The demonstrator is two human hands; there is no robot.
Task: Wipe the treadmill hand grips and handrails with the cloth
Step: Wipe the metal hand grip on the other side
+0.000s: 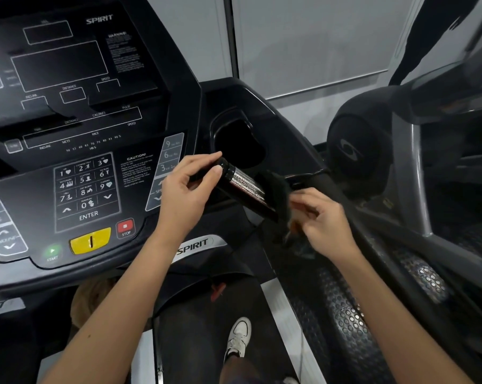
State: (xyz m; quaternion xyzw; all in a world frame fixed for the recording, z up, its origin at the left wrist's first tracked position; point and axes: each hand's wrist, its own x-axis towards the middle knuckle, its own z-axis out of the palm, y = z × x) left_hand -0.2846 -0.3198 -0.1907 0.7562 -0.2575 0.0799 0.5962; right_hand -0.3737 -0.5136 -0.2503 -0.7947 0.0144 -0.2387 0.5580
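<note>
While the person stands on the treadmill belt [195, 333], one white shoe [238, 339] in view, both hands are at the right-hand hand grip [244, 185] below the console [68, 167].

Findings:
- Hand grip: a short cylinder slanting down to the right, with a black end cap and a silver ribbed section. It lies just below the cup holder [239, 145].
- Left hand [184, 189]: it pinches the capped upper end of the grip, thumb against the near side and forefinger laid over the top. The other fingers are loosely curled beneath.
- Cloth [277, 192]: black, bunched round the lower end of the grip where the silver section stops, with a tail hanging down below it.
- Right hand [323, 220]: fingers curled and gripping the cloth. The fingertips are blurred, so their exact placement cannot be told.
- Handrail [342, 189]: a dark bar running down to the right, just beyond the right hand and not touched by the cloth.
- Console: number keypad [87, 189], yellow safety key [90, 241], red STOP button [125, 227] and green START button [52, 252], all to the left of the left forearm.
- Another machine [414, 176] stands to the right.
</note>
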